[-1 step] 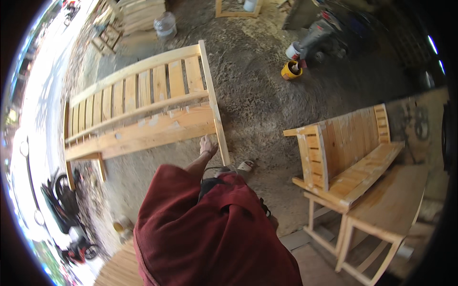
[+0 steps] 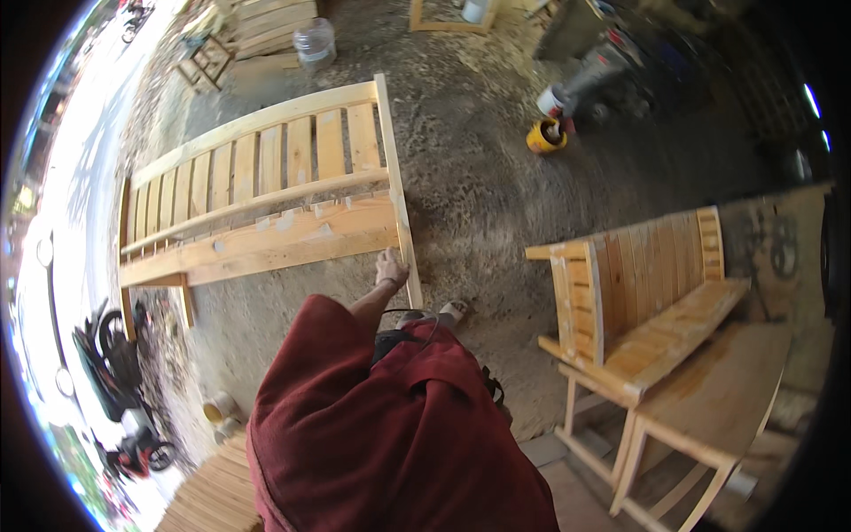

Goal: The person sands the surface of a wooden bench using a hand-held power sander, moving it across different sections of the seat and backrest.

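Ahead to the left stands a long pale wooden bench [image 2: 292, 241] with slats, a broad front board and a long end post [image 2: 400, 199]. Whitish patches mark its front board. My left hand [image 2: 389, 268] reaches to its near right corner, with the fingers bent at the lower edge of the board, close against the post. The fingertips are partly hidden. My left forearm comes out of a loose dark red sleeve [image 2: 324, 341]. No clear part of my right hand shows; the red garment covers that side. One sandalled foot [image 2: 456, 310] is just beyond the garment.
A second wooden bench [image 2: 651, 297] stands at the right, beside a wooden table [image 2: 718, 372]. Farther off are a yellow bucket [image 2: 544, 136], a white bucket [image 2: 550, 99], a parked motorbike [image 2: 612, 71] and a clear plastic jug [image 2: 316, 44]. Motorbikes [image 2: 111, 363] stand at the left roadside.
The view has shifted slightly. My left hand sits a little nearer the bench's end post than before. The bench appears to stand in the same place.
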The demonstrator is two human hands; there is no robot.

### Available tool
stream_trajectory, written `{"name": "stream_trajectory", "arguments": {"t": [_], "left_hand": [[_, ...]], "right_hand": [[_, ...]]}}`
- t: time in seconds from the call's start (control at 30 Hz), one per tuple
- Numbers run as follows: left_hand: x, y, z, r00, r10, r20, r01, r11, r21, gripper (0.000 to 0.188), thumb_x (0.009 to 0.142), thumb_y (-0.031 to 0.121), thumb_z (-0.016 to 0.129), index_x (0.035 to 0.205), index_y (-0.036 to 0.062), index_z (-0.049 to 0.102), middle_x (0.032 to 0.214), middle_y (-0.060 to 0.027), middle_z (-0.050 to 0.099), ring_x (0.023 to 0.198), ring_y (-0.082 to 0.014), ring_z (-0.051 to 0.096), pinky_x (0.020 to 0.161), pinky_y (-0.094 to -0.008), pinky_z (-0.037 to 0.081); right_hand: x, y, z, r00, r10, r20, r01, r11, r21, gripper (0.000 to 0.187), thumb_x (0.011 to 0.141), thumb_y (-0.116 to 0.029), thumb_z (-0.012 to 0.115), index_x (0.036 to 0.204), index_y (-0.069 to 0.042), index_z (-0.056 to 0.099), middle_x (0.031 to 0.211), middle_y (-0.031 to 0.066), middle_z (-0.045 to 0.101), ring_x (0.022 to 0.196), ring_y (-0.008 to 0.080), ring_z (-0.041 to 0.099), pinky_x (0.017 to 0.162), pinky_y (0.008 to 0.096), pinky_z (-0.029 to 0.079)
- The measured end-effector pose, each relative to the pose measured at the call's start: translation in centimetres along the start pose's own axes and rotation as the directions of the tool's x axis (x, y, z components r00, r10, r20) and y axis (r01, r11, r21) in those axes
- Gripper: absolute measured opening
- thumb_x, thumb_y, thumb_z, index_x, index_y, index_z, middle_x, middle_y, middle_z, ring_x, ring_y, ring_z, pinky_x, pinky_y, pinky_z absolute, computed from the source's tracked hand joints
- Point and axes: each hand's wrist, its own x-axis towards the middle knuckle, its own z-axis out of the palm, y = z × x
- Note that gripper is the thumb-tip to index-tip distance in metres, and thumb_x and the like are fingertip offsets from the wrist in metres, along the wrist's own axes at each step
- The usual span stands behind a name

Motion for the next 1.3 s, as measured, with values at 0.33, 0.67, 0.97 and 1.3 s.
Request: {"name": "stream_trajectory", "arguments": {"t": [0.33,0.67,0.97,1.3], "left_hand": [[1.8,9.8,2.8,0.859,-0.512,-0.026,0.506,0.855,-0.118,0.084,0.082,0.037,0.069,0.145,0.0017,0.027,0.140,-0.0286,0.045,0.129,-0.0456,0.049,0.106,-0.0501,0.044],[8.4,10.8,2.7,0.543,-0.838,0.047,0.814,0.512,-0.274,0.066,0.082,0.044,0.063,0.132,0.0008,0.054,0.132,-0.0281,0.057,0.126,-0.0377,0.055,0.105,-0.0418,0.046],[24.9,18.1,3.9,0.720,-0.548,0.425,0.422,-0.140,-0.896,0.020,0.096,0.023,0.055,0.110,0.0084,0.059,0.092,-0.0121,0.063,0.072,-0.0244,0.063,0.062,-0.0347,0.051],[39.5,18.8,-1.8,0.677,-0.715,0.172,0.435,0.200,-0.878,0.022,0.098,0.031,0.051,0.106,0.0144,0.063,0.093,-0.0034,0.068,0.081,-0.0191,0.068,0.062,-0.0381,0.052]], "right_hand": [[9.4,-29.4,5.1,0.994,-0.031,0.106,0.061,0.954,-0.294,0.035,0.094,-0.031,0.062,0.124,-0.012,0.058,0.103,0.0059,0.067,0.085,0.0204,0.065,0.073,0.0353,0.049],[21.0,-58.4,20.1,0.970,0.023,0.242,0.133,0.782,-0.609,0.037,0.096,-0.034,0.058,0.127,-0.013,0.057,0.111,0.0069,0.066,0.094,0.0211,0.065,0.084,0.0394,0.048],[24.6,-85.8,50.4,0.877,-0.165,0.452,0.448,0.619,-0.644,0.045,0.097,-0.037,0.056,0.136,-0.017,0.050,0.122,0.0082,0.064,0.104,0.0237,0.063,0.090,0.0398,0.046],[20.9,-93.1,83.6,0.751,0.114,0.651,0.613,0.249,-0.750,0.044,0.093,-0.031,0.063,0.129,-0.005,0.058,0.107,0.0116,0.069,0.085,0.0233,0.069,0.072,0.0355,0.055]]}}
